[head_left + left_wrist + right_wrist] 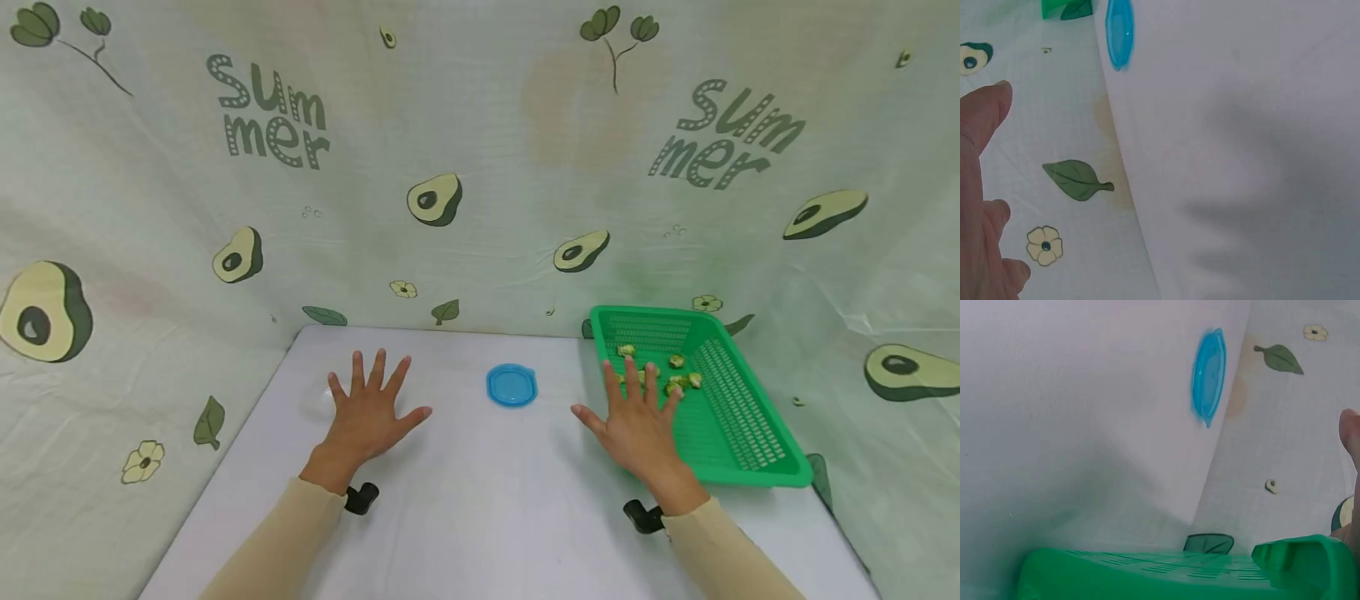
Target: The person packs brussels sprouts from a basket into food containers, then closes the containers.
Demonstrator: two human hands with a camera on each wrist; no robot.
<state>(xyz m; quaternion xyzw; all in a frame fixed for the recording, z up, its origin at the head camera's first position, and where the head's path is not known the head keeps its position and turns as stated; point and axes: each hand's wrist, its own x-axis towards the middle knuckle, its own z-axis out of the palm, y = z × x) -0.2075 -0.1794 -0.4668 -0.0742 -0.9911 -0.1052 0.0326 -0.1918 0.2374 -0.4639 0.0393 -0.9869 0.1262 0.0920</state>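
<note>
My left hand (367,421) is held above the white table with its fingers spread and nothing in it. Just left of its fingers, partly hidden by them, is a faint clear round object (315,402), perhaps a container. Over the left edge of the green basket (757,400) hovers my right hand (637,429), also spread and holding nothing. Several small yellow-green pieces (677,361) lie inside the basket, some hidden behind the right fingers. Between the hands a round blue lid (512,385) with a small tab lies flat on the table.
The white tabletop (480,500) ends at a hanging cloth (495,125) printed with avocados, which rises behind and at both sides. The basket's raised walls stand at the table's right side. A black wrist mount (362,498) sits at the left wrist, another (643,517) at the right.
</note>
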